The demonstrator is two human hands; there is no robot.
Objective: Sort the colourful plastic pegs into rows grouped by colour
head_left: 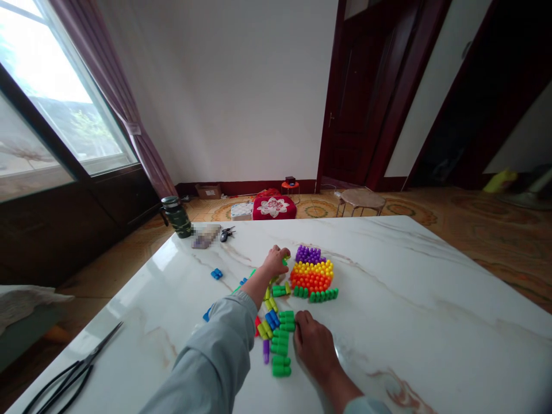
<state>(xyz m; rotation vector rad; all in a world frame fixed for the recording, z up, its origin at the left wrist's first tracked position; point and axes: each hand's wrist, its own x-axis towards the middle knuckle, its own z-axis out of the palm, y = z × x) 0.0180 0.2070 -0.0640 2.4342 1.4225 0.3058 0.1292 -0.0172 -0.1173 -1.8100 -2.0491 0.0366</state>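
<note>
A block of joined plastic pegs [313,272] lies on the white marble table [414,299], in rows of purple, yellow, orange and green. My left hand [276,260] reaches out beside its left edge, fingers curled round a small green peg. My right hand [314,346] rests near me on the table, its fingers touching a pile of loose green pegs [281,344]. Yellow, blue and purple loose pegs [268,325] lie between my arms. A lone blue peg [216,273] sits further left.
Black scissors [71,371] lie at the table's near left edge. A dark green flask [176,217], a blurred small object [206,236] and keys [226,233] stand at the far left corner. Beyond are a stool [361,199], a red cushion [274,207] and a dark door [366,92].
</note>
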